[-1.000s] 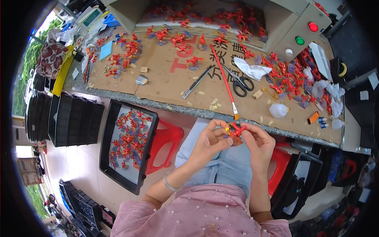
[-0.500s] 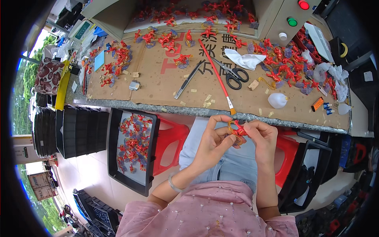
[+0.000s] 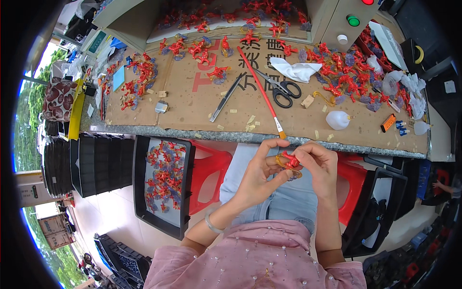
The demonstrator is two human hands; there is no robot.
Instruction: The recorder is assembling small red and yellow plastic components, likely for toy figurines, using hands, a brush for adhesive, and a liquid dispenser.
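Between my two hands, in front of the bench edge, is a small red plastic figurine (image 3: 289, 160) with a yellowish clear loop and a purplish clear base. My left hand (image 3: 264, 168) grips it from the left, thumb and fingers bent round its lower part. My right hand (image 3: 317, 166) pinches its right side with thumb and forefinger. Fingers hide part of the figurine. Just above my hands, a red-handled paintbrush (image 3: 260, 86) lies with its bristles at the bench edge. Tweezers (image 3: 226, 98) and black-handled scissors (image 3: 285, 92) lie beside it.
Similar figurines lie in heaps on the cardboard (image 3: 183, 111), right and left, and inside a grey booth (image 3: 320, 24). A white squeeze bottle (image 3: 339, 120) and crumpled tissue (image 3: 296, 71) are on the right. A black tray (image 3: 139, 202) of figurines stands at my left, by a red stool (image 3: 209, 176).
The figurine has turned a little between my fingers, its red part now tilted differently. Both hands keep their hold, and the view has shifted slightly.
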